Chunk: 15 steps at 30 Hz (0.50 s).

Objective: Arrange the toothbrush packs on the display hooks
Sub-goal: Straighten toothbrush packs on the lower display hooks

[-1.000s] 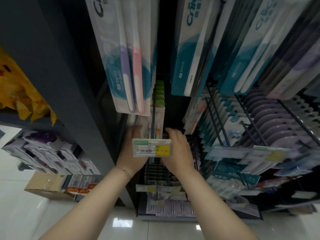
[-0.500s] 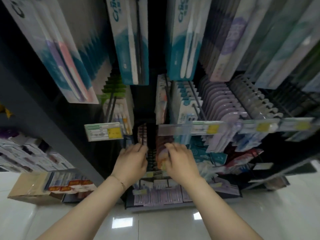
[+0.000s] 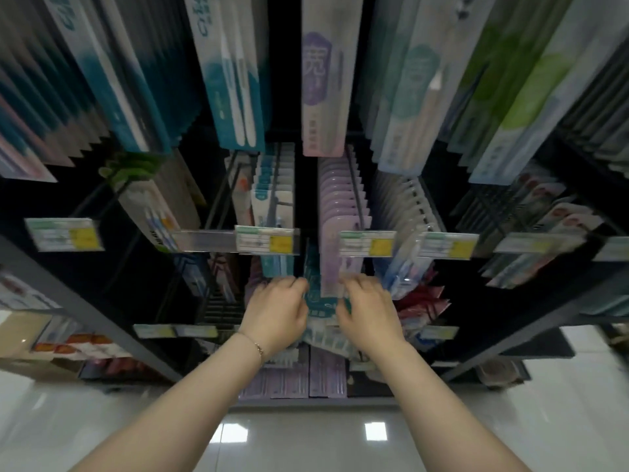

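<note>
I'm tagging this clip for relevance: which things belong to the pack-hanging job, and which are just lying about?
Job: left hand and right hand, both gripping the teal pack; lilac packs hanging just above.

Lying about: price tags, green-topped packs at left, glossy floor.

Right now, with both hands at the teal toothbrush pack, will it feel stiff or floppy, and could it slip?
The teal toothbrush pack looks thin and flat, so probably light and slightly bendy. The left hand and right hand grip opposite edges, which should steady it against slipping. The purple pack close beside it may snag.
</note>
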Available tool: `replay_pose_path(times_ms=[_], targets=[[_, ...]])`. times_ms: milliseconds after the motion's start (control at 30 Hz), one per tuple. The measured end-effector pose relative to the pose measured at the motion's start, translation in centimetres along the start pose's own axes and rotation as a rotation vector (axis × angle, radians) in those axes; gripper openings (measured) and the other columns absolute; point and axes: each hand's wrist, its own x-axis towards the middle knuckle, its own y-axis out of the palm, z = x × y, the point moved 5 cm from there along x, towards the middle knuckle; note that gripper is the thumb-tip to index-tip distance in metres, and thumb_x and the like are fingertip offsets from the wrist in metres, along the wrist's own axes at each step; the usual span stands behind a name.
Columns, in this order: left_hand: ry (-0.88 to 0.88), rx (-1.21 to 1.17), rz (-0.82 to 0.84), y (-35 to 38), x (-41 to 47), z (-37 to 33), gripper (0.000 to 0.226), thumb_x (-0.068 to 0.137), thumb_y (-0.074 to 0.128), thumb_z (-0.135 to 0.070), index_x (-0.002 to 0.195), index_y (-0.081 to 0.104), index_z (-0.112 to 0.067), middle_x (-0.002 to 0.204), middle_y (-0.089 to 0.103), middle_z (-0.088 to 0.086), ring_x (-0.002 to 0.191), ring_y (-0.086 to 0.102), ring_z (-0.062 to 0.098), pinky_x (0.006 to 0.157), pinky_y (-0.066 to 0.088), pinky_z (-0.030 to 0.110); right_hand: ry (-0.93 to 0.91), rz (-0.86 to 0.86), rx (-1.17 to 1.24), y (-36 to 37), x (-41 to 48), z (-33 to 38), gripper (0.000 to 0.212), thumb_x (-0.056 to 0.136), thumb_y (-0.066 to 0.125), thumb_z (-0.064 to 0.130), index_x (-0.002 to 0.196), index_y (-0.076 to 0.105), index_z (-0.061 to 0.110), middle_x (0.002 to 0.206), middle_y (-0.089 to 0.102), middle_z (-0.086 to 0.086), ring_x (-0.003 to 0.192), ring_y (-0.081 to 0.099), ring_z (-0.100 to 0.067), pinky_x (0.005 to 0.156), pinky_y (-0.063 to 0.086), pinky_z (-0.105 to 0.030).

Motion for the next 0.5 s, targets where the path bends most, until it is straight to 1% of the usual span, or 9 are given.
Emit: replay_pose_path(times_ms=[100, 167, 300, 400, 500], targets=[[-0.008, -0.018, 0.001, 0.8, 1.1, -3.0, 0.025, 0.093, 0.045, -0.025, 0.115, 0.055, -0.017, 0.11, 0.059, 0.002, 0.105, 0.054, 0.024, 0.084, 0.044, 0.038, 0.031, -0.006, 0.037, -1.1, -0.6, -3.2, 0.041, 0.092, 0.049, 0.022, 0.133, 0.05, 0.015, 0.132, 0.054, -0.005, 0.124, 0.045, -0.025, 0.101, 0.039, -0.038], [-0.012, -0.035, 0.012, 1.2, 1.6, -4.7, 0.026, 0.094, 0.045, -0.025, 0.116, 0.054, -0.017, 0.113, 0.058, 0.002, 0.106, 0.053, 0.024, 0.084, 0.044, 0.038, 0.06, -0.01, 0.055, -1.8, -1.1, -5.1, 0.043, 0.093, 0.049, 0.024, 0.136, 0.048, 0.017, 0.135, 0.052, -0.004, 0.127, 0.043, -0.023, 0.103, 0.037, -0.037], [-0.01, -0.066, 0.054, 1.9, 2.4, -7.1, 0.034, 0.094, 0.045, -0.025, 0.127, 0.052, -0.019, 0.126, 0.056, -0.001, 0.118, 0.049, 0.021, 0.091, 0.044, 0.036, 0.11, -0.004, 0.061, -2.7, -1.7, -7.9, 0.045, 0.093, 0.05, 0.024, 0.138, 0.046, 0.018, 0.14, 0.049, -0.002, 0.132, 0.039, -0.023, 0.102, 0.035, -0.036], [-0.003, -0.073, 0.072, 2.1, 3.0, -8.1, 0.035, 0.094, 0.046, -0.025, 0.128, 0.051, -0.02, 0.127, 0.056, -0.001, 0.117, 0.052, 0.021, 0.09, 0.045, 0.035, 0.132, -0.018, 0.056, -3.1, -1.8, -9.1, 0.045, 0.092, 0.052, 0.022, 0.136, 0.047, 0.017, 0.139, 0.05, -0.003, 0.13, 0.04, -0.024, 0.101, 0.036, -0.037], [-0.007, -0.112, 0.081, 2.1, 3.6, -8.9, 0.041, 0.095, 0.045, -0.025, 0.136, 0.047, -0.02, 0.137, 0.051, 0.001, 0.121, 0.051, 0.022, 0.092, 0.044, 0.033, 0.169, -0.073, 0.122, -3.2, -1.9, -10.1, 0.045, 0.089, 0.055, 0.02, 0.134, 0.051, 0.015, 0.136, 0.053, -0.004, 0.128, 0.043, -0.025, 0.101, 0.04, -0.039]])
